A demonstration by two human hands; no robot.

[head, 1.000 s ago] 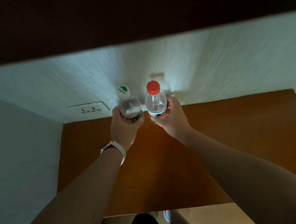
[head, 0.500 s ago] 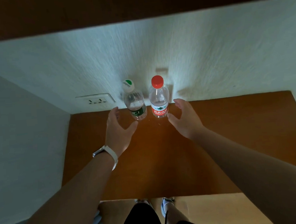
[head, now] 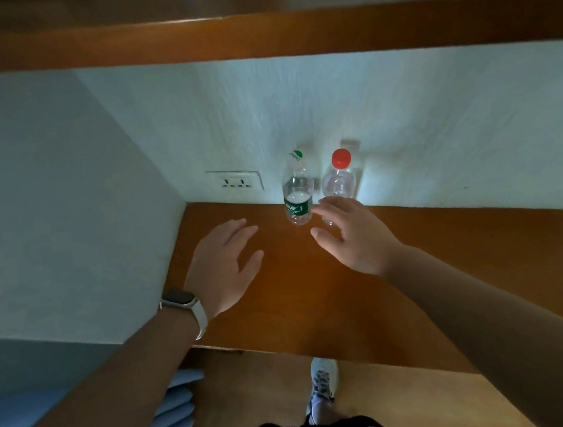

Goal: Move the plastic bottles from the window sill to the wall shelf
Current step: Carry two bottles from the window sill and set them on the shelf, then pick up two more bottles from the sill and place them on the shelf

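Two clear plastic bottles stand upright side by side at the back of a brown wooden shelf (head: pixel 450 266), against the white wall. The left bottle (head: pixel 297 194) has a white and green cap and a green label. The right bottle (head: pixel 339 180) has a red cap; its lower part is hidden behind my right hand. My left hand (head: pixel 225 265) hovers open over the shelf, left of and nearer than the bottles, holding nothing. My right hand (head: pixel 354 234) is open, fingers spread, just in front of the red-capped bottle and not gripping it.
A white socket plate (head: pixel 234 180) sits on the wall left of the bottles. A side wall (head: pixel 67 216) closes the shelf's left end. Another brown board (head: pixel 256 36) runs overhead. Below are a wooden floor, a shoe (head: pixel 321 392) and blue fabric (head: pixel 175 406).
One second ago both hands gripped the bottles. They set them on the shelf, let go, and have since drawn back toward me with fingers spread. The camera has tilted.
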